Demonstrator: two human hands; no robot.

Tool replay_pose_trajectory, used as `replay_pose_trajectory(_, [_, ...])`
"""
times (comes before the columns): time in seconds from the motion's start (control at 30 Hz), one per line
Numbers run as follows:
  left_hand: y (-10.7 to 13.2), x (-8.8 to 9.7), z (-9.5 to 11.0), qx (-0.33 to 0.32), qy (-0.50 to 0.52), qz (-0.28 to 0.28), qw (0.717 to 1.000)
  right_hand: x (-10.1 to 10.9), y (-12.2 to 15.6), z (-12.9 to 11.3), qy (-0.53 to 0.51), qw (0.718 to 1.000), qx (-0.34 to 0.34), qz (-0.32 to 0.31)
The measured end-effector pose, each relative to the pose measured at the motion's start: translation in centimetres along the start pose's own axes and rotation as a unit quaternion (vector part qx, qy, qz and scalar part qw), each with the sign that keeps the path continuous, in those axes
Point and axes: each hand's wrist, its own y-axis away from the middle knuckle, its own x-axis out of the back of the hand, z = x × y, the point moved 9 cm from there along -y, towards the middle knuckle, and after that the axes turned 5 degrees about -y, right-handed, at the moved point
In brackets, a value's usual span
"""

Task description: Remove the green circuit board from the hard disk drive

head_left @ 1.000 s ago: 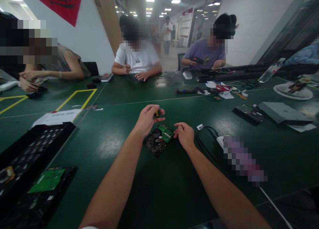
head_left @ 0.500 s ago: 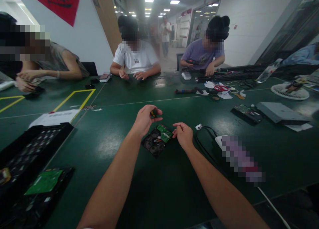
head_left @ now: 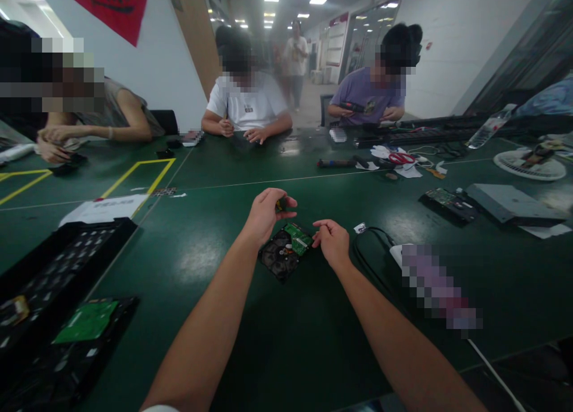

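A hard drive [head_left: 280, 258] lies on the green table in front of me, with a green circuit board [head_left: 299, 240] on its upper right part. My left hand [head_left: 267, 212] is closed around a small black-and-yellow object [head_left: 280, 205] above the drive's far left edge; the fingers hide most of it. Close to the drive's right corner is my right hand [head_left: 332, 242], its fingers curled and pinched together. Whether anything sits between those fingertips is too small to tell.
At left are a long black tray [head_left: 114, 236] and another drive with a green board [head_left: 87, 322]. On the right lie a black cable [head_left: 364, 260], a blurred-out phone-like item [head_left: 439, 286], a third drive [head_left: 450, 206] and a grey metal box [head_left: 514, 204]. Several people sit across the table.
The whole view has shifted slightly, so things appear a little further right. My hands keep nearly the same pose over the drive. Across the table, the person in purple has moved a hand.
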Motion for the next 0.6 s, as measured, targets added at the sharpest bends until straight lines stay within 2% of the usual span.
replay_pose_trajectory(0.17, [-0.1,0.6,0.9,-0.027,-0.086,0.006,0.996,0.1,0.0,-0.2,0.005,1.000,0.003,-0.001])
replay_pose_trajectory(0.27, [0.1,0.4,1.0,-0.021,-0.107,-0.004,0.994,0.1,0.0,-0.1,0.011,1.000,0.004,0.000])
replay_pose_trajectory(0.47, [0.3,-0.5,0.0,0.016,-0.014,-0.026,0.999,-0.1,0.0,0.0,0.002,1.000,0.000,0.002])
replay_pose_trajectory(0.6, [0.1,-0.3,-0.3,0.019,0.029,-0.029,0.999,-0.1,0.0,0.0,-0.002,1.000,-0.005,0.003])
